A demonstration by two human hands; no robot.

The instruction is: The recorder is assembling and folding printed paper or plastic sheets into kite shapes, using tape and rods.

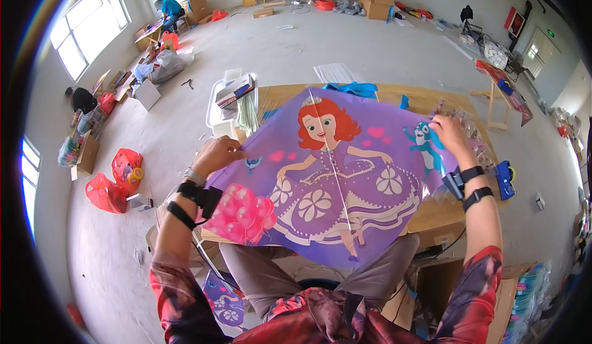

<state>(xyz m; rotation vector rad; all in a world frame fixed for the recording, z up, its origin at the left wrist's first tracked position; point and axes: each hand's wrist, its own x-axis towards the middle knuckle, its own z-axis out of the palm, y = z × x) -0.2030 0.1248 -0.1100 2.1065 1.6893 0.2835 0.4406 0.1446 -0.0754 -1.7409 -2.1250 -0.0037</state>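
A purple kite [283, 159] printed with a red-haired princess, pink balloons and a blue animal is stretched out in front of me, over the table and my lap. A pale rod runs down its middle. My left hand [219, 153] pinches the kite's left edge. At the upper right edge my right hand [450, 134] grips it with bent fingers. Both wrists carry dark strapped devices. Beneath the kite, most of the wooden table [431, 97] is hidden.
A white bin [217, 106] with a box and pale strips stands beyond my left hand. Blue fabric [351, 90] lies on the table's far edge. A blue tape dispenser [505, 180] sits at the right. Red bags [117, 180] rest on the floor. Other people work farther off.
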